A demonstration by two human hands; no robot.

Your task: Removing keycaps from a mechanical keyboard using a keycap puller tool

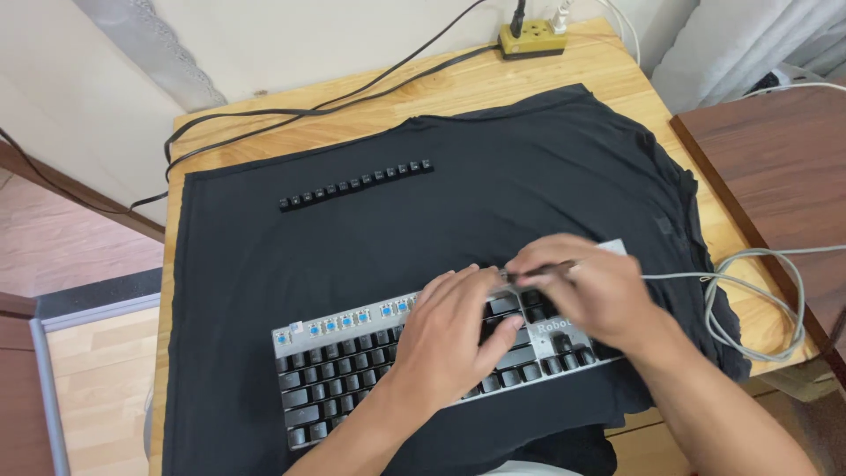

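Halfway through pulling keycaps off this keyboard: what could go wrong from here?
The keyboard lies on loose dark cloth, so it may slide under the left hand. The right hand hides its thin tool, risking a slip onto bare switches. The keycap row could scatter if bumped.

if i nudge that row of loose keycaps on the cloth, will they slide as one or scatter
Probably scatter: the keycaps look like separate small pieces merely lined up. They seem light, so easily knocked over. The soft black cloth may grip them rather than let them slide.
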